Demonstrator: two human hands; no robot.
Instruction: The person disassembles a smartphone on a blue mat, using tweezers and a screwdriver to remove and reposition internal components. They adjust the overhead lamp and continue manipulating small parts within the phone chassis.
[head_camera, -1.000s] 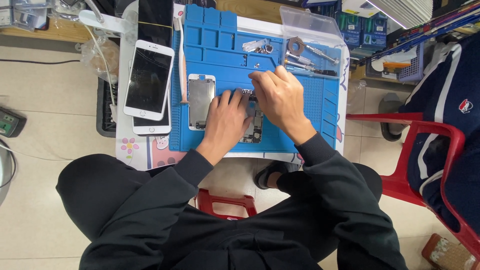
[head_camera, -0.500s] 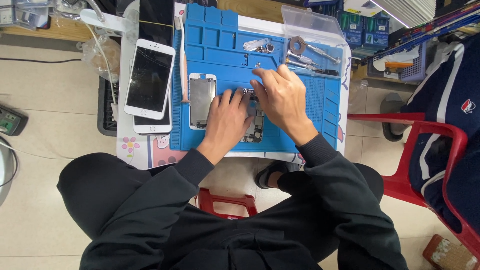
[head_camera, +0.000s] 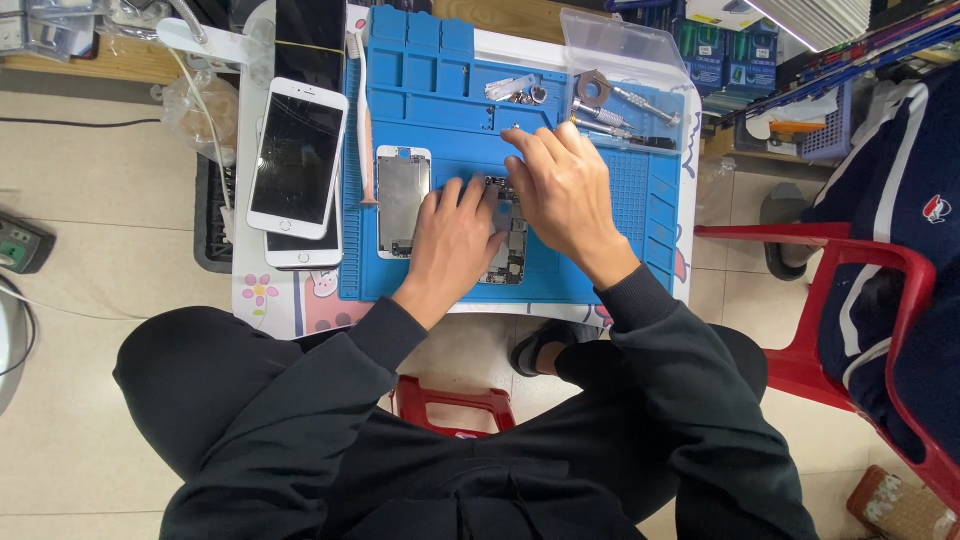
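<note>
The opened phone body (head_camera: 510, 245) lies flat under both hands, its dark circuit boards and metal parts exposed, long axis pointing away from the person. Just left of the left hand (head_camera: 452, 240) rests a silver backing plate (head_camera: 403, 200), flat, untouched.

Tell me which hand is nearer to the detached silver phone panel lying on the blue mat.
Left. The left hand lies just right of the silver phone panel, nearly touching it. The right hand is farther right, beyond the opened phone.
</note>
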